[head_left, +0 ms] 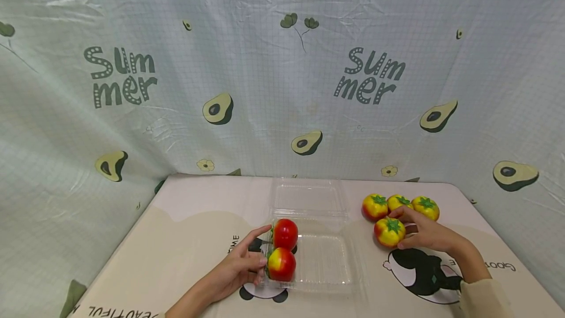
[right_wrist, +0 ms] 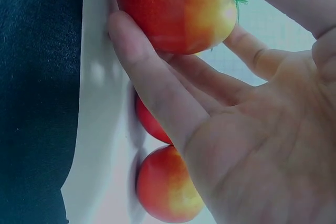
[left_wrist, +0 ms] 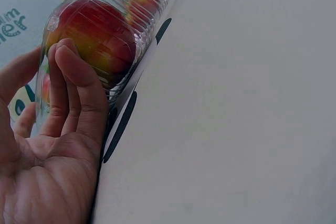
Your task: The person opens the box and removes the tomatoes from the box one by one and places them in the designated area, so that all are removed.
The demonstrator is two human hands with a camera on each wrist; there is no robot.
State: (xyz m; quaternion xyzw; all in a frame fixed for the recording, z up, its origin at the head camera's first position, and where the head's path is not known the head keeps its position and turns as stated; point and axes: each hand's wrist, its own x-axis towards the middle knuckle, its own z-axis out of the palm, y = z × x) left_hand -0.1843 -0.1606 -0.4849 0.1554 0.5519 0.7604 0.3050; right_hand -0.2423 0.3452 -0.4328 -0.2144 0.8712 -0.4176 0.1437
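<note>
A clear plastic container point(head_left: 324, 259) lies on the table with its lid folded back. Two red-and-yellow fruits with green leafy tops, an upper one point(head_left: 285, 234) and a lower one point(head_left: 282, 264), sit side by side along its left side. My left hand point(head_left: 236, 266) grips that side by the rim, its bent fingers against the clear wall beside a fruit point(left_wrist: 94, 40). At the right, my right hand point(head_left: 423, 232) holds the nearest fruit point(head_left: 390, 232) of a small group, thumb and fingers around its sides. In the right wrist view, this fruit point(right_wrist: 173, 9) shows between the fingers.
Just behind the right hand stand three more such fruits, at left point(head_left: 375, 207), middle point(head_left: 399, 202) and right point(head_left: 425, 208). The clear lid point(head_left: 308, 198) lies toward the back of the table point(head_left: 194, 239). A printed curtain point(head_left: 265, 72) hangs behind and at the sides.
</note>
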